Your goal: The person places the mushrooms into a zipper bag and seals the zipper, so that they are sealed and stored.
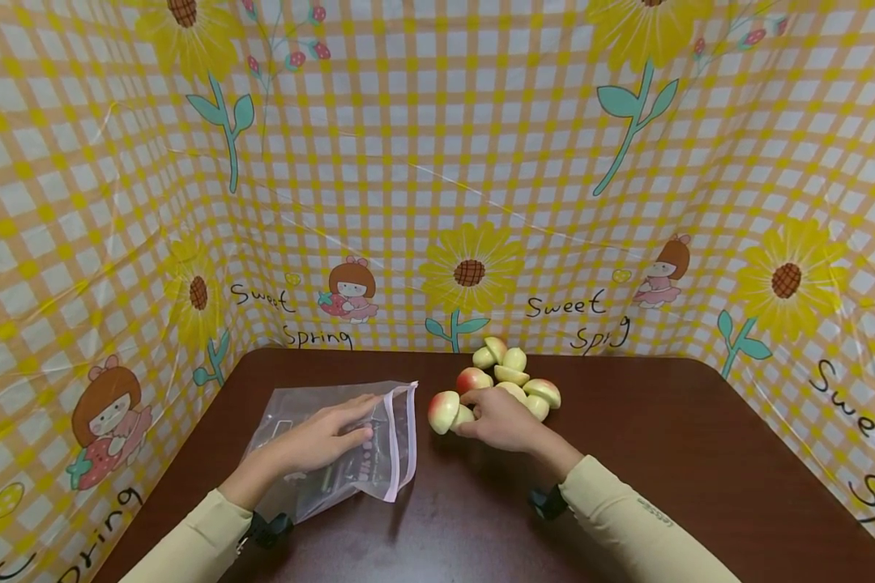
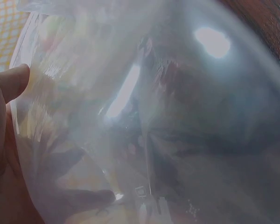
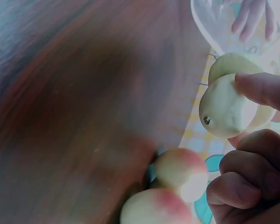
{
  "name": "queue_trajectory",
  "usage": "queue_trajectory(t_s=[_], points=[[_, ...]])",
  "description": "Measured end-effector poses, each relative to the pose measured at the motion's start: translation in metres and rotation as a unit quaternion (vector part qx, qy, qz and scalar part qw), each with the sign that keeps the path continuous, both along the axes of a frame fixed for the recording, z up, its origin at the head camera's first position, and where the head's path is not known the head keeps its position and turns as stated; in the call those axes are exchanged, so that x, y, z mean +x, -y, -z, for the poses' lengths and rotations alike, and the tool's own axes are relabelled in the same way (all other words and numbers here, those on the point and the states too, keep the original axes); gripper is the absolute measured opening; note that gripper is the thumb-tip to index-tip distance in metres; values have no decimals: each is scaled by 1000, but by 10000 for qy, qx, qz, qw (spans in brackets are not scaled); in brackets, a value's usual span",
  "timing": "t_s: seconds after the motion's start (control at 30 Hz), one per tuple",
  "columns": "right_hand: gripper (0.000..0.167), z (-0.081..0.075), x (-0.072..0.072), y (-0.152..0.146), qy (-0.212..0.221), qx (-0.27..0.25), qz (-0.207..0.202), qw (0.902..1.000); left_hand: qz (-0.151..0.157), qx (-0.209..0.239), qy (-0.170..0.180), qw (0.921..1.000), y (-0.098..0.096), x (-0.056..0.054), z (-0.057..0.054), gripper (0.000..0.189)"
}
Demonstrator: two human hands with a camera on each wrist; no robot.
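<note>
Plastic zip bag (image 1: 343, 474), left fingers (image 1: 355, 407) straight over it, right fingers (image 3: 263, 89) pinching pale fruit (image 3: 225, 111)

Checked cloth (image 1: 408, 194) (sunflower-printed) on 3 sides makes this dark table (image 1: 714, 453) a booth-like enclosure.

Bright, fairly even light fills the head view, sharp enough to show each square of the yellow, orange and white checked sheet (image 1: 408, 190); wide-angle distortion bends its side panels. Soft dark shadows and a pale sheen lie on the dark red-brown wooden counter (image 1: 700, 461). In the left wrist view, the clear plastic zip bag (image 2: 210, 107) throws white glare, its surface hazy and soft. The right wrist view shows the counter dim and blurred, with washed-out brightness at upper right.
</note>
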State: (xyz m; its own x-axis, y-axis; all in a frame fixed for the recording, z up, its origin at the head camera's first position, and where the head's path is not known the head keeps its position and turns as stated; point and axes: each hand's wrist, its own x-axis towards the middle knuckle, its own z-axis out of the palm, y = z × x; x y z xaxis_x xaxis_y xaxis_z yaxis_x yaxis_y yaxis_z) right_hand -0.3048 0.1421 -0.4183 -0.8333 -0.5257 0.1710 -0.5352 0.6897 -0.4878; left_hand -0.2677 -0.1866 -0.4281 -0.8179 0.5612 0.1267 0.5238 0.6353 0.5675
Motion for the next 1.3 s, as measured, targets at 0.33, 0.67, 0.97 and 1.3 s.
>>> queue_trajectory(t_s=[0.33,0.67,0.97,1.3], points=[[22,-11,6,21,-1,-1,-89,10000,-43,32,106,9999,-2,-1,1,57],[16,-7,5,40,-50,-23,-377,9993,-61,86,146,9998,-3,-2,1,56],[12,0,5,60,-268,205,-547,9979,-17,26,99,9999,-4,-3,1,57],[19,0,2,75,-46,128,-610,9980,10,64,99,9999,-5,-3,0,58]])
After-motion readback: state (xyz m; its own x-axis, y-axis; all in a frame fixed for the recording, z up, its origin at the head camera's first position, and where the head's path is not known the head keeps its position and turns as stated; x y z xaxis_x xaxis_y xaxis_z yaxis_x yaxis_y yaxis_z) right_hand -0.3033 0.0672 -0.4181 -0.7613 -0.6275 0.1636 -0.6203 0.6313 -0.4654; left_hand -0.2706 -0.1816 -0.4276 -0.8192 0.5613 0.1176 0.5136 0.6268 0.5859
